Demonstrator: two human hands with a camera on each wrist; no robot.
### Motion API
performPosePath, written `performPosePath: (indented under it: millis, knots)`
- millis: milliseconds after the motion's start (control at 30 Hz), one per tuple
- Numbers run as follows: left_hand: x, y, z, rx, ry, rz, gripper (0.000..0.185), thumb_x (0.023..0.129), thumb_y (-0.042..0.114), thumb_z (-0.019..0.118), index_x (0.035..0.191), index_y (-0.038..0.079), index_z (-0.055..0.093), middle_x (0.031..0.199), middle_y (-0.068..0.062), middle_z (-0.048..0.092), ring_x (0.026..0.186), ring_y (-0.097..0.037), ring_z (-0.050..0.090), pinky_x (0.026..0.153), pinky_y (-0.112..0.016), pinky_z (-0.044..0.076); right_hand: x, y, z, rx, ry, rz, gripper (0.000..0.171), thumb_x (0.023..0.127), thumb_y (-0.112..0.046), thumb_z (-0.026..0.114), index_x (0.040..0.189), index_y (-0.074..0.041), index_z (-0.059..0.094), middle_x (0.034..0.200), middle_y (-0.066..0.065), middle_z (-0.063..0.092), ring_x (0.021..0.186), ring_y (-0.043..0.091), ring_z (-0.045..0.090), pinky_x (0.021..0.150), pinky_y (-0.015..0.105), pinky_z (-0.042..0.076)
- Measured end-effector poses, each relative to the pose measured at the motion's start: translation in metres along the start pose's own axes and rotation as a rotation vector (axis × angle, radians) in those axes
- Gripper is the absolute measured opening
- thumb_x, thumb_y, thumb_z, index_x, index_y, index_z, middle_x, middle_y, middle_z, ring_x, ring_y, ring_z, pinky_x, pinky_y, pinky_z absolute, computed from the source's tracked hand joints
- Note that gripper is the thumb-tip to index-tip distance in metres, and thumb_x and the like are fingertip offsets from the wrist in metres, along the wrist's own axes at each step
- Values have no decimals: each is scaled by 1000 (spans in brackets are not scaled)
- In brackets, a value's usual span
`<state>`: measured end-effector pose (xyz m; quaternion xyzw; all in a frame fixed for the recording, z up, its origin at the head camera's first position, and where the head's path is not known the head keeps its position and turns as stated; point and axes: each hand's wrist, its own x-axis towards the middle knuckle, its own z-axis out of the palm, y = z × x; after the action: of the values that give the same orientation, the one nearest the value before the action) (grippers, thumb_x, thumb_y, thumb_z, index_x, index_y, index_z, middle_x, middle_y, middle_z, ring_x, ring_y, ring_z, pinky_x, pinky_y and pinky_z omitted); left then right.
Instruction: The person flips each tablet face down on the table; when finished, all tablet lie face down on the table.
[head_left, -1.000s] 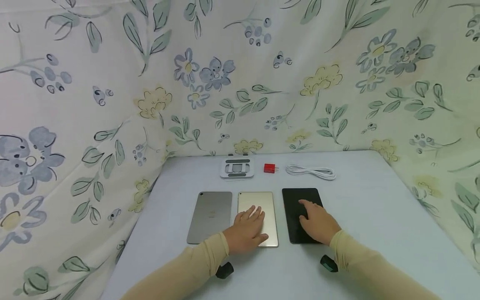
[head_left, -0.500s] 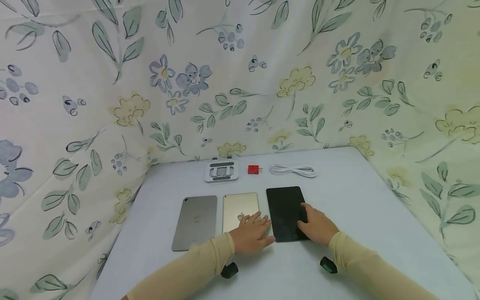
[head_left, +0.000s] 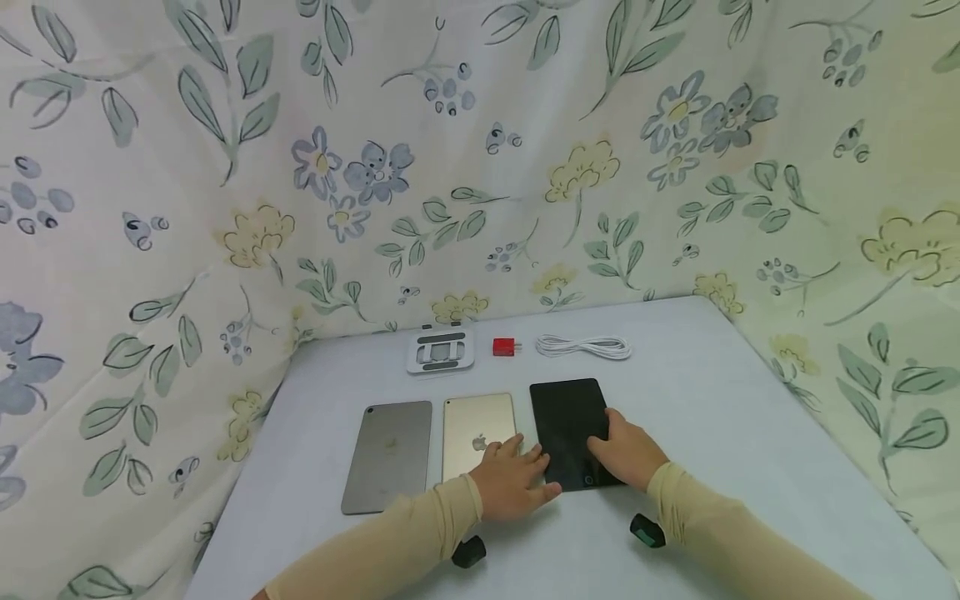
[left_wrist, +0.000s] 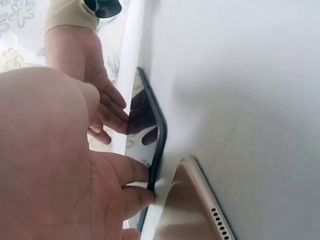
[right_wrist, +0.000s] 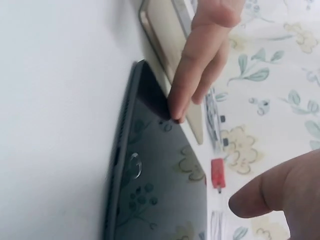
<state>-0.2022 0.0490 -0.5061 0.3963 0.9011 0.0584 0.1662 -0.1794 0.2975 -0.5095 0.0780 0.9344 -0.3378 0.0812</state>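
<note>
Three tablets lie side by side on the white table: a grey tablet, a gold tablet and a black tablet with its dark screen up. My left hand rests across the gold tablet's near corner, its straight fingertips touching the black tablet's left edge. My right hand lies flat on the black tablet's near right part, fingers extended on the screen. In the right wrist view the left fingers meet the black tablet, and the right thumb hovers above the glass.
Behind the tablets sit a folded silver stand, a small red charger and a coiled white cable. Flowered cloth walls in the table at the back and both sides.
My left hand has slid right, off the middle of the gold tablet, to the black tablet's left edge. My right hand has drawn back toward the black tablet's near right part.
</note>
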Motion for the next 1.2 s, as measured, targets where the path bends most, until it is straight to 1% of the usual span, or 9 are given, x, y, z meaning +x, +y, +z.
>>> performPosePath:
  millis: [233, 400, 500, 700, 833, 900, 967, 1100, 1200]
  knots:
    - [1, -4, 2, -38, -12, -2, 76, 110, 69, 29, 165, 20, 45, 170, 3, 36, 161, -35, 19, 124, -59, 23, 2, -7, -7, 28, 8, 31, 73, 105, -33, 54, 153, 19, 33, 151, 43, 46, 130, 50, 58, 107, 65, 48]
    - [5, -1, 2, 28, 19, 18, 77, 110, 69, 29, 164, 18, 47, 169, 0, 40, 160, -35, 22, 123, -58, 27, -2, -9, -15, 40, 12, 34, 73, 106, -34, 52, 155, 16, 31, 154, 41, 44, 136, 53, 52, 109, 67, 45]
    - [7, 0, 0, 24, 37, 14, 75, 110, 67, 31, 163, 16, 47, 166, -2, 44, 159, -35, 24, 122, -57, 28, -6, -13, -22, 69, 24, 4, 73, 106, -33, 52, 157, 14, 28, 153, 39, 46, 136, 51, 53, 109, 66, 46]
    - [16, 3, -1, -134, 96, -3, 75, 110, 68, 28, 167, 21, 42, 153, -1, 59, 157, -36, 28, 122, -57, 29, -22, -28, -33, 132, 59, -72, 73, 108, -31, 53, 163, 7, 23, 157, 34, 43, 137, 51, 53, 107, 66, 47]
    - [26, 8, -5, -210, 99, 27, 70, 111, 67, 23, 170, 30, 34, 145, 3, 66, 157, -37, 29, 122, -59, 29, -33, -41, -39, 169, 101, -152, 75, 108, -29, 55, 165, 4, 19, 161, 31, 41, 140, 51, 51, 108, 66, 47]
    - [30, 11, -6, -251, 107, 49, 68, 111, 68, 23, 170, 36, 30, 144, 2, 66, 156, -36, 31, 121, -61, 32, -37, -46, -41, 175, 115, -183, 77, 108, -29, 56, 166, 4, 18, 161, 30, 41, 139, 51, 52, 107, 66, 48]
    - [33, 15, -6, -297, 130, 69, 66, 111, 68, 24, 169, 39, 31, 144, 2, 66, 155, -35, 34, 119, -62, 35, -41, -51, -41, 178, 118, -203, 78, 108, -29, 56, 167, 4, 17, 162, 29, 41, 138, 51, 53, 106, 65, 49]
    - [35, 20, -9, -351, 223, 101, 63, 112, 66, 24, 167, 39, 36, 144, 2, 66, 152, -29, 41, 116, -60, 41, -47, -56, -42, 184, 125, -220, 77, 109, -27, 56, 167, 5, 17, 162, 29, 42, 139, 49, 52, 108, 65, 48]
    - [35, 21, -14, -353, 292, 144, 60, 114, 61, 23, 167, 37, 37, 152, 6, 59, 151, -26, 43, 117, -56, 42, -49, -57, -43, 197, 140, -224, 75, 109, -25, 55, 167, 5, 17, 162, 28, 43, 142, 48, 50, 110, 65, 47]
